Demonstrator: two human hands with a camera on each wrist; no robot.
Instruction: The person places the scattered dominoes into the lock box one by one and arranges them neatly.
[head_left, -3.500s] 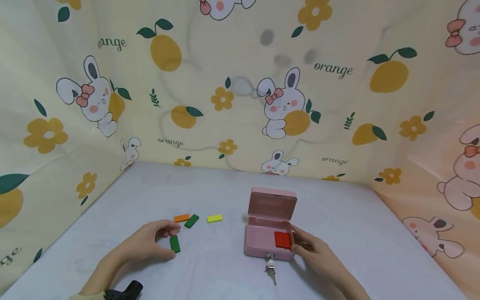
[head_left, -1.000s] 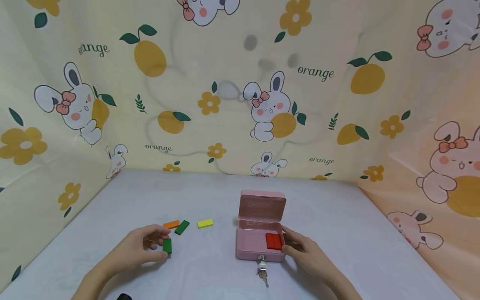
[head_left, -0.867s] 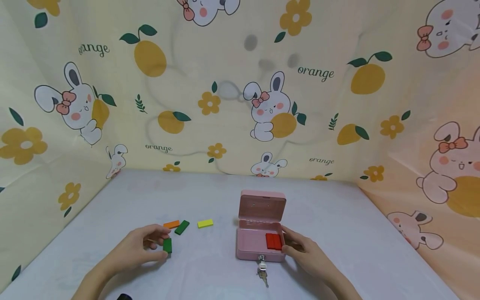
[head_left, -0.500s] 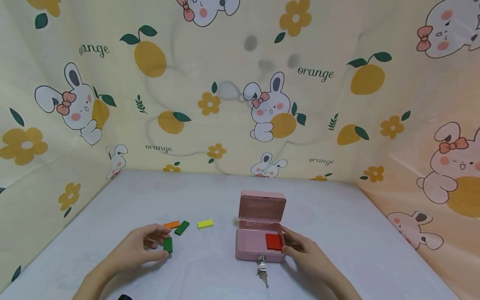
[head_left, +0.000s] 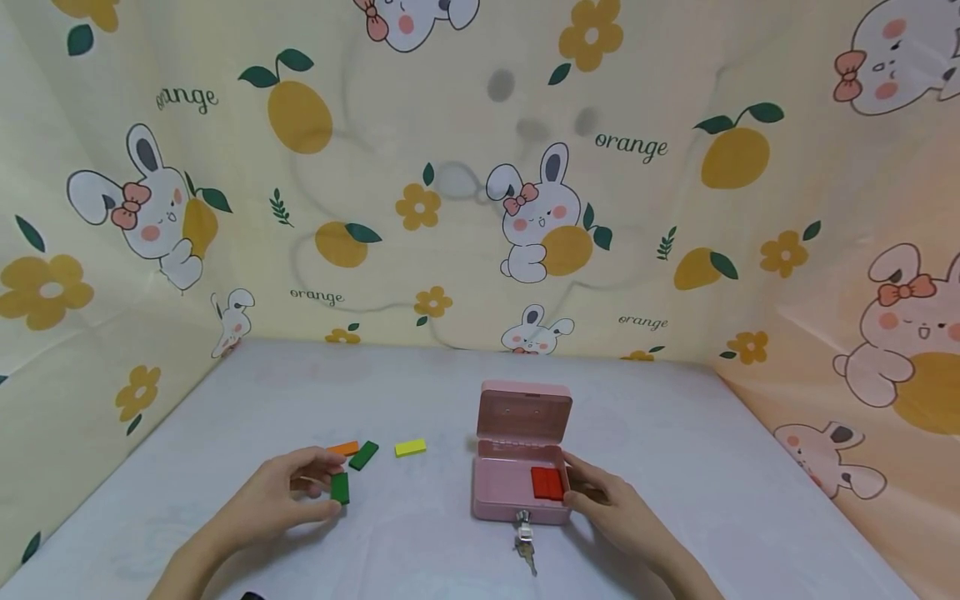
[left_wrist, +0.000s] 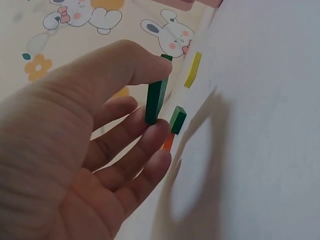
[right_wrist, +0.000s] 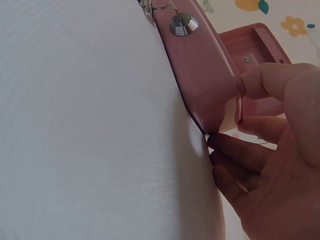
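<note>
Pinched green block (left_wrist: 156, 98), slim, rectangular

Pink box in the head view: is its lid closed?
No, the lid of the pink box stands raised at the back, leaving the red blocks visible inside.

Glossy box (right_wrist: 202, 65), shiny metal lock (right_wrist: 183, 24)

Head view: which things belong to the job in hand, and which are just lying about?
In the job:
held green block, pinched by the left hand
pink box, lid open, touched by the right hand
red blocks, inside the box

Lying about, untouched:
loose green block
orange block
yellow block (these three may well belong too)
keys at the box's front
</note>
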